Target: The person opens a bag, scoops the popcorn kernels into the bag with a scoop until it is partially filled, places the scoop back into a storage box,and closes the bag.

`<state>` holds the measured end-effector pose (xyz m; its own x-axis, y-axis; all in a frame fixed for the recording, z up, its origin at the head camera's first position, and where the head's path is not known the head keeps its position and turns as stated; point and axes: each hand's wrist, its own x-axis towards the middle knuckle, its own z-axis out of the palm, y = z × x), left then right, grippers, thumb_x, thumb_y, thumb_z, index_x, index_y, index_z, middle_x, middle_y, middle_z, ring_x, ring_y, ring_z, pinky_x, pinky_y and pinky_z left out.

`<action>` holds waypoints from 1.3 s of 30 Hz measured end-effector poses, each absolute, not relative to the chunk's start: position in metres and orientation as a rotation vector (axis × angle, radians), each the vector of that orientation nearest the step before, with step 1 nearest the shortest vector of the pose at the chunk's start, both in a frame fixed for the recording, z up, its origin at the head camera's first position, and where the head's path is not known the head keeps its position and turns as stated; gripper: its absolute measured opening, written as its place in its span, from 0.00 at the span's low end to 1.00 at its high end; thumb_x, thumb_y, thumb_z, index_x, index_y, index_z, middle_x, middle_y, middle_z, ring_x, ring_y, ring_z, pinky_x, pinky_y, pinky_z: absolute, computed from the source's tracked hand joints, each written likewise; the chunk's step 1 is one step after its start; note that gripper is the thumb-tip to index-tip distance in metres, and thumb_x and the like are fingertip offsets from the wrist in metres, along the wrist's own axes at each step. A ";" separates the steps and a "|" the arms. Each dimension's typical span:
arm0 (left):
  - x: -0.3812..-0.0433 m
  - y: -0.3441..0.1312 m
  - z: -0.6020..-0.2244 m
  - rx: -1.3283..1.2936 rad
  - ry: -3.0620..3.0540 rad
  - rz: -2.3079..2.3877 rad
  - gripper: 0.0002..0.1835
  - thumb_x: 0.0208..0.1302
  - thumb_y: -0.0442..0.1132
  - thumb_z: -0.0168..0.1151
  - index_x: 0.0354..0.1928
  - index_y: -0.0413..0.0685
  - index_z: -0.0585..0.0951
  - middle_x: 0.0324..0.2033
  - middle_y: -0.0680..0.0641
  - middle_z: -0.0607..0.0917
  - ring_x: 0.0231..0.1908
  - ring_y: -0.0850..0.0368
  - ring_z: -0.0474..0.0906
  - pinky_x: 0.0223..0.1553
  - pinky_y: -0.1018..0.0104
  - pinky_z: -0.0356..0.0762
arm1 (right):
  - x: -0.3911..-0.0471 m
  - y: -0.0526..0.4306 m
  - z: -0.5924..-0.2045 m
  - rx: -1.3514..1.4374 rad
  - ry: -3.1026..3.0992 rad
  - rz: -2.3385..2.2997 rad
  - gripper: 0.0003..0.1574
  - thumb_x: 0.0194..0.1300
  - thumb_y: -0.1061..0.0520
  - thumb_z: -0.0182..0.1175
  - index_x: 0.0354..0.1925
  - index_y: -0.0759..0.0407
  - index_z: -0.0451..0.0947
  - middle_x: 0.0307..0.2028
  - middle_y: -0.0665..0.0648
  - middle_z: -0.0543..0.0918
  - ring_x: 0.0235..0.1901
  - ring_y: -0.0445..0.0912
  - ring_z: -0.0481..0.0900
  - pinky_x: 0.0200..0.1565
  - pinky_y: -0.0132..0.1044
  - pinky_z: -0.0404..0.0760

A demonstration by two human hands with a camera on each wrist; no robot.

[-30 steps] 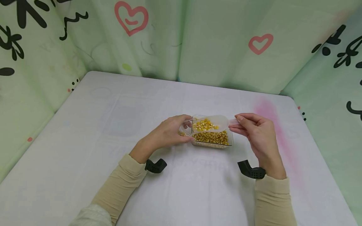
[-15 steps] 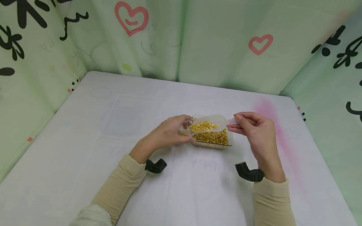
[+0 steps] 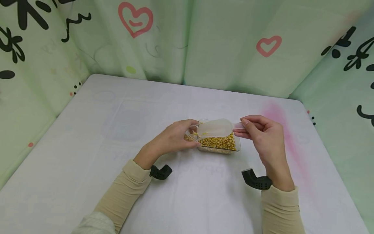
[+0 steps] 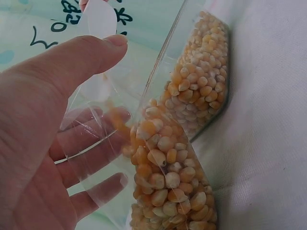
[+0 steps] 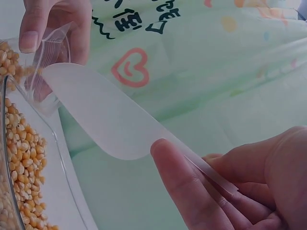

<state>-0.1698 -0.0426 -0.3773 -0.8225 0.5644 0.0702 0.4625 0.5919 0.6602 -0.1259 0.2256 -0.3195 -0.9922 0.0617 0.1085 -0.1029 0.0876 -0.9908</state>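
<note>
My left hand (image 3: 179,135) holds a clear zip bag (image 4: 168,177) by its mouth, thumb and fingers spread apart at the opening. Corn kernels fill the lower part of the bag in the left wrist view. In my right hand (image 3: 264,136) is the handle of a translucent white scoop (image 3: 217,127), pinched between thumb and fingers. The scoop's front edge tips into the bag's mouth, and a few kernels show at its lip. Below the scoop stands a clear rectangular container (image 3: 238,144) with more corn kernels (image 3: 217,142) in it.
A white cloth (image 3: 187,195) with a pink patch covers the table. Pale green curtains (image 3: 228,48) with hearts and black marks hang along the back and sides. The bag sits right against the container's left end. A black wrist mount is on each arm.
The corn kernels in the scoop have slid off its front into the bag, leaving just a few. My right hand has shifted slightly left and tilted the scoop. The left hand has stayed put.
</note>
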 end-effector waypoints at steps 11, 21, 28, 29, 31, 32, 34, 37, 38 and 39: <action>-0.169 -0.042 -0.378 0.872 2.664 1.060 0.37 0.59 0.52 0.71 0.67 0.45 0.70 0.51 0.52 0.85 0.50 0.57 0.79 0.53 0.57 0.77 | -0.125 0.229 -0.319 0.061 -2.220 2.052 0.17 0.66 0.58 0.65 0.46 0.72 0.79 0.32 0.57 0.90 0.30 0.50 0.90 0.40 0.40 0.85; -0.169 -0.042 -0.378 0.860 2.655 1.069 0.37 0.59 0.52 0.71 0.67 0.45 0.70 0.52 0.52 0.85 0.50 0.58 0.79 0.53 0.57 0.76 | -0.125 0.235 -0.317 0.061 -2.151 2.087 0.15 0.65 0.60 0.65 0.44 0.71 0.80 0.31 0.58 0.90 0.30 0.50 0.90 0.39 0.41 0.85; -0.170 -0.042 -0.378 0.871 2.658 1.066 0.37 0.59 0.51 0.71 0.67 0.44 0.70 0.52 0.50 0.85 0.50 0.57 0.79 0.53 0.57 0.76 | -0.124 0.248 -0.315 0.023 -2.021 2.134 0.15 0.62 0.62 0.67 0.43 0.73 0.81 0.32 0.59 0.89 0.29 0.49 0.90 0.37 0.41 0.85; -0.170 -0.042 -0.378 0.871 2.656 1.071 0.37 0.59 0.51 0.71 0.67 0.44 0.70 0.52 0.51 0.85 0.50 0.57 0.79 0.53 0.57 0.76 | -0.124 0.249 -0.315 0.016 -2.012 2.135 0.16 0.62 0.62 0.67 0.44 0.74 0.80 0.32 0.59 0.89 0.29 0.49 0.90 0.37 0.41 0.85; -0.170 -0.043 -0.378 0.877 2.656 1.077 0.36 0.59 0.51 0.71 0.66 0.44 0.71 0.52 0.51 0.85 0.50 0.57 0.79 0.53 0.57 0.76 | -0.124 0.252 -0.315 0.005 -1.990 2.148 0.17 0.62 0.62 0.68 0.44 0.74 0.80 0.34 0.59 0.89 0.30 0.50 0.90 0.37 0.41 0.85; -0.170 -0.043 -0.378 0.881 2.656 1.077 0.36 0.59 0.51 0.71 0.66 0.44 0.71 0.52 0.51 0.85 0.50 0.57 0.79 0.53 0.58 0.77 | -0.124 0.253 -0.315 -0.001 -1.988 2.149 0.17 0.61 0.62 0.68 0.44 0.74 0.80 0.34 0.59 0.89 0.30 0.50 0.90 0.37 0.41 0.85; -0.170 -0.043 -0.378 0.887 2.656 1.078 0.36 0.59 0.51 0.71 0.66 0.44 0.71 0.52 0.51 0.85 0.50 0.57 0.79 0.52 0.58 0.77 | -0.124 0.255 -0.315 -0.003 -1.976 2.158 0.18 0.61 0.62 0.68 0.44 0.75 0.80 0.34 0.59 0.89 0.30 0.50 0.90 0.37 0.42 0.85; -0.170 -0.043 -0.378 0.890 2.658 1.076 0.36 0.59 0.50 0.71 0.66 0.43 0.71 0.52 0.50 0.85 0.50 0.57 0.79 0.52 0.58 0.77 | -0.123 0.257 -0.315 -0.013 -1.988 2.148 0.19 0.61 0.62 0.68 0.46 0.76 0.79 0.35 0.59 0.88 0.30 0.50 0.90 0.37 0.41 0.85; -0.170 -0.043 -0.378 0.889 2.658 1.075 0.36 0.59 0.50 0.71 0.66 0.43 0.71 0.52 0.50 0.85 0.50 0.57 0.79 0.53 0.58 0.77 | -0.123 0.258 -0.314 -0.015 -1.995 2.143 0.19 0.61 0.62 0.68 0.46 0.76 0.79 0.35 0.59 0.88 0.30 0.49 0.90 0.37 0.41 0.85; -0.170 -0.043 -0.378 0.888 2.658 1.074 0.36 0.59 0.50 0.71 0.66 0.43 0.71 0.51 0.50 0.85 0.50 0.57 0.79 0.53 0.58 0.77 | -0.122 0.258 -0.314 -0.016 -2.004 2.137 0.20 0.61 0.62 0.68 0.46 0.76 0.79 0.34 0.59 0.88 0.30 0.49 0.90 0.37 0.41 0.85</action>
